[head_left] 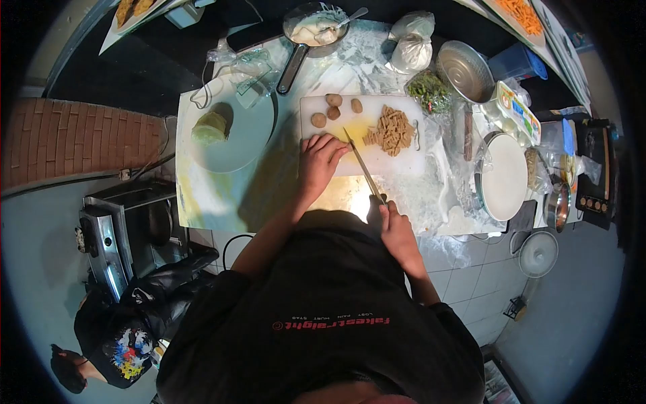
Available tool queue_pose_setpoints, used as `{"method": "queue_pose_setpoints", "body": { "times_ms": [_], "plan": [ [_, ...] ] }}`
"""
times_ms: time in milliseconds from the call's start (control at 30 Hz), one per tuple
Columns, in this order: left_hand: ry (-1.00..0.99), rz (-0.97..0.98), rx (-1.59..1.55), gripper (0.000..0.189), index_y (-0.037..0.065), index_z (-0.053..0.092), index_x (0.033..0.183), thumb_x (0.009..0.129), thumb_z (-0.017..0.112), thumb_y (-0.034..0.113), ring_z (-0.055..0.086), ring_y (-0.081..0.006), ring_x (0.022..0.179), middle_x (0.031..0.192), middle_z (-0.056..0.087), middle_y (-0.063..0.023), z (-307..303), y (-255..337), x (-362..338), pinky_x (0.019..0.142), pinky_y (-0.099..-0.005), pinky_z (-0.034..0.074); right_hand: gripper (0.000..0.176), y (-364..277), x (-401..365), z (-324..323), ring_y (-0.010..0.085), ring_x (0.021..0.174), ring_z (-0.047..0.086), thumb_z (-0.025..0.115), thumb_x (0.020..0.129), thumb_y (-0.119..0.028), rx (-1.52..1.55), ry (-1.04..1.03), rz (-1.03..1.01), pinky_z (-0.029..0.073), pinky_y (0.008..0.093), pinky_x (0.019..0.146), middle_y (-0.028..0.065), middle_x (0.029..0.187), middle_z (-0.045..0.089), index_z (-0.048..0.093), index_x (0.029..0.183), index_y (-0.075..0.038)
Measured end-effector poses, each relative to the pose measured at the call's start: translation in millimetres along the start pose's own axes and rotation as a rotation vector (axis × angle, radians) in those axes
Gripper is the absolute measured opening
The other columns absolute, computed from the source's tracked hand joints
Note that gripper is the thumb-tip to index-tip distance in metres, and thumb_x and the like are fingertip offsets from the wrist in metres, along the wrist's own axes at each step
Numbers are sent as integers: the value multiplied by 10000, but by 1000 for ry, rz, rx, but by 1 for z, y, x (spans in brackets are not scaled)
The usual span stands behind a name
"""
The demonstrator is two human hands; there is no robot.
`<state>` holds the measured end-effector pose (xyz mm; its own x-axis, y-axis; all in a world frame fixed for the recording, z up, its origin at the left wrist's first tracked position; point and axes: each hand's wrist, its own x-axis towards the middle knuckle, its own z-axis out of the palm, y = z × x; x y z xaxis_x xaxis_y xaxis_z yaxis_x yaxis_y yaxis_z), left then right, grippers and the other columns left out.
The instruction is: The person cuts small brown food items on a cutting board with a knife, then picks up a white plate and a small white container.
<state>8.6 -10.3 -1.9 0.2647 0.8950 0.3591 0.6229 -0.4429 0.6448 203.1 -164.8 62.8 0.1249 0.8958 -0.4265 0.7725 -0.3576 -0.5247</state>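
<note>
My right hand (397, 230) is closed around the dark handle of a kitchen knife (365, 168). Its blade points away from me over a white cutting board (397, 165), with the tip by my left fingertips. On the board my left hand (324, 159) has its fingers curled and pressed together; whatever they pinch is hidden. Beyond it lie several small round brown balls (318, 120), perhaps meatballs. To the right of the blade is a heap of brown cut strips (392, 131). A yellowish stain marks the board between them.
Left stands a large pale plate (235, 156) with a piece of cabbage (210, 128). A handled pan (293, 67) with white paste is behind. Right are greens (429, 91), a metal bowl (464, 71) and a white round plate (505, 176). Another person (121, 330) is at lower left.
</note>
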Motion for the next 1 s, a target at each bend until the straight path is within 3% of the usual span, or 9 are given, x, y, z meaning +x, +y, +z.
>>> {"method": "queue_pose_setpoints", "body": {
  "times_ms": [67, 267, 833, 933, 1000],
  "plan": [
    [10, 1, 1, 87, 129, 729, 913, 880, 750, 207, 594, -243, 902, 911, 661, -16, 1, 0, -1, 848, -378, 398, 380, -1, -6, -5, 577, 792, 616, 409, 1111, -343, 15, 17, 25, 481, 629, 694, 340, 760, 642, 552, 1153, 6],
    [21, 10, -17, 100, 126, 732, 922, 879, 749, 215, 597, -245, 907, 913, 662, -17, -2, 1, -1, 852, -380, 398, 366, -10, -10, -10, 563, 761, 627, 415, 1108, -333, 40, 20, 6, 492, 640, 652, 340, 742, 640, 535, 1086, 12],
    [5, 5, -32, 106, 113, 730, 940, 880, 757, 195, 615, -250, 921, 911, 665, -24, -4, 3, 0, 867, -381, 407, 371, -15, -8, -6, 563, 765, 635, 407, 1108, -340, 23, 19, 26, 506, 637, 651, 344, 749, 646, 542, 1138, 5],
    [35, 10, -69, 67, 102, 708, 920, 921, 718, 169, 622, -229, 920, 944, 650, -19, -2, -1, -1, 848, -378, 424, 377, -18, -9, -7, 563, 767, 635, 404, 1109, -341, 21, 27, 24, 507, 637, 652, 344, 754, 649, 542, 1137, 9],
    [142, -72, -178, 66, 55, 686, 935, 959, 656, 109, 629, -271, 940, 989, 641, -62, 0, -5, -2, 835, -399, 461, 379, -19, -10, -8, 563, 768, 635, 403, 1110, -340, 20, 22, 33, 508, 637, 653, 343, 755, 649, 542, 1137, 11]
  ]
}}
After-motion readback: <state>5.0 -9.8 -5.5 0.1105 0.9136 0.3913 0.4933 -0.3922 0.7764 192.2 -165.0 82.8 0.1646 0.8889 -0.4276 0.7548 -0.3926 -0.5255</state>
